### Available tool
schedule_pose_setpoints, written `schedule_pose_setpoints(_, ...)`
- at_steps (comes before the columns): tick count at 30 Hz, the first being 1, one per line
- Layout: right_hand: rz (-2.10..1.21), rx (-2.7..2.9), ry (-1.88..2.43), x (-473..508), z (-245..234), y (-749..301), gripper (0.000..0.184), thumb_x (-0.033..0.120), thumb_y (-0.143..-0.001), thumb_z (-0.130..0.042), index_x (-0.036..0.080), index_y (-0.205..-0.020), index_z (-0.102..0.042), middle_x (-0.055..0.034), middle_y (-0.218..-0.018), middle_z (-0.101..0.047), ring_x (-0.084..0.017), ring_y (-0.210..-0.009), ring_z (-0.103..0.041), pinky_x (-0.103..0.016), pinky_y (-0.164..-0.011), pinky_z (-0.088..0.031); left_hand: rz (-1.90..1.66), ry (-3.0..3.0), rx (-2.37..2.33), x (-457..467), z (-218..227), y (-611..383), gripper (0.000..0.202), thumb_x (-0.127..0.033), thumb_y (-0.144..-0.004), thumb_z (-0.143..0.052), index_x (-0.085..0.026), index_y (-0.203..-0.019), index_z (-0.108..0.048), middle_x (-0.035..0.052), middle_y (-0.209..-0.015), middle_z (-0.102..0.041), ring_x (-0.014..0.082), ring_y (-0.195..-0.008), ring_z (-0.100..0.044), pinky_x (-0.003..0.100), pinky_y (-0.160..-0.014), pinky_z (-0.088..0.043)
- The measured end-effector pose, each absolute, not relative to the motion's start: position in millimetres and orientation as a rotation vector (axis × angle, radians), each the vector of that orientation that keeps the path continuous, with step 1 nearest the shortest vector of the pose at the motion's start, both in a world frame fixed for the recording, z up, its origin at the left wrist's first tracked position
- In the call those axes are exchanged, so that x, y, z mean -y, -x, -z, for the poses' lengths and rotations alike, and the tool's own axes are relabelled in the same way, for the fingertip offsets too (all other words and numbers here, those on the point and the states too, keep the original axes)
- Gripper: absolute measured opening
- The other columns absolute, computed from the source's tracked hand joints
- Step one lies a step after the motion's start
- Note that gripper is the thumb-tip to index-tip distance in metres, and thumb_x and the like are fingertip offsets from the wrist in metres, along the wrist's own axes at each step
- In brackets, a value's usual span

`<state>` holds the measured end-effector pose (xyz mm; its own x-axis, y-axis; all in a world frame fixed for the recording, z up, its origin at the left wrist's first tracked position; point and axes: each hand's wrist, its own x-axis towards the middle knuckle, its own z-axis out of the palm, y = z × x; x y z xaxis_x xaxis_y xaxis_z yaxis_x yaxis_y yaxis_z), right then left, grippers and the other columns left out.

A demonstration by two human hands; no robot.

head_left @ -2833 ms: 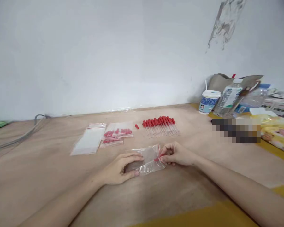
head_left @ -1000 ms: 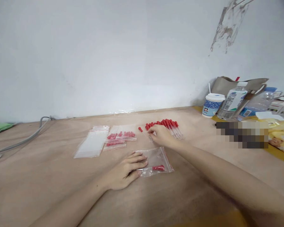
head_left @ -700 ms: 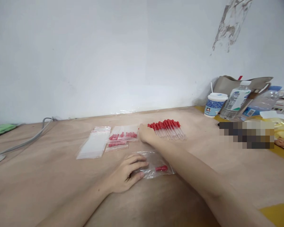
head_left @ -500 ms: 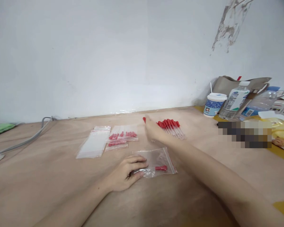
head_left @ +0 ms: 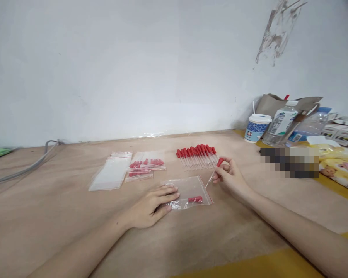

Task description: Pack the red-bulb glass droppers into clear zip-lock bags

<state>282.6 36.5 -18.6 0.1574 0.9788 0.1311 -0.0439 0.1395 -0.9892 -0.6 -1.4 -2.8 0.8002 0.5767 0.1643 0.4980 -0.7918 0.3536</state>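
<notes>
A small clear zip bag (head_left: 188,188) with a red seal strip lies on the wooden table (head_left: 60,216), and one red-capped dropper (head_left: 195,199) lies inside it. My left hand (head_left: 150,204) rests on the bag's left end, fingers flat and pressing it down. My right hand (head_left: 230,178) pinches another dropper (head_left: 215,170) by its red bulb. Its glass tip points down-left at the bag's right edge. Behind them lies a row of several red-capped droppers (head_left: 197,155).
Filled zip bags (head_left: 145,166) and a stack of flat unfilled bags (head_left: 110,175) lie to the left. At the back right stand a paper cup (head_left: 255,127), water bottles (head_left: 278,122), a brown bag and boxes. A grey cable (head_left: 23,168) runs along the far left.
My right hand left the bag, reached to the loose dropper beside the row, picked it up and brought it back to the bag's right edge. My left hand stayed on the bag.
</notes>
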Motion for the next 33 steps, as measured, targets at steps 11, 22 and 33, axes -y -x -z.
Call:
schedule_pose_setpoints(11, -1.006, 1.051, 1.141, -31, 16, -285, 0.044, 0.031, -0.063, -0.062, 0.025, -0.096, -0.032, 0.0084, -0.062, -0.046, -0.009, -0.048, -0.053, -0.024, -0.045, -0.049, -0.361, -2.692, -0.850, 1, 2, 1, 0.041, -0.022, -0.091, -0.039, -0.030, -0.131, -0.036, -0.0009, -0.136, -0.038, 0.0192, -0.125, -0.033, 0.042, -0.106, -0.023)
schedule_pose_setpoints(22, -1.415, 0.995, 1.085, -19, 15, -278, 0.018, 0.026, -0.075, -0.053, 0.022, -0.080, -0.037, -0.0002, -0.069, -0.059, -0.014, -0.064, -0.062, -0.032, -0.067, -0.051, -0.358, -2.660, -0.885, 2, 1, 1, 0.050, -0.031, -0.089, -0.045, -0.028, -0.136, -0.028, 0.0017, -0.137, -0.037, 0.0209, -0.125, -0.033, 0.042, -0.105, -0.024)
schedule_pose_setpoints(33, -0.636, 2.225, 1.059, -33, 16, -307, 0.023, 0.040, -0.072, -0.061, 0.022, -0.085, -0.069, -0.0041, -0.080, -0.058, -0.017, -0.082, -0.052, -0.031, -0.074, -0.040, -0.331, -2.657, -0.905, 2, -1, 0, 0.052, -0.037, -0.089, -0.045, -0.028, -0.137, -0.025, 0.0022, -0.137, -0.037, 0.0216, -0.126, -0.033, 0.043, -0.105, -0.024)
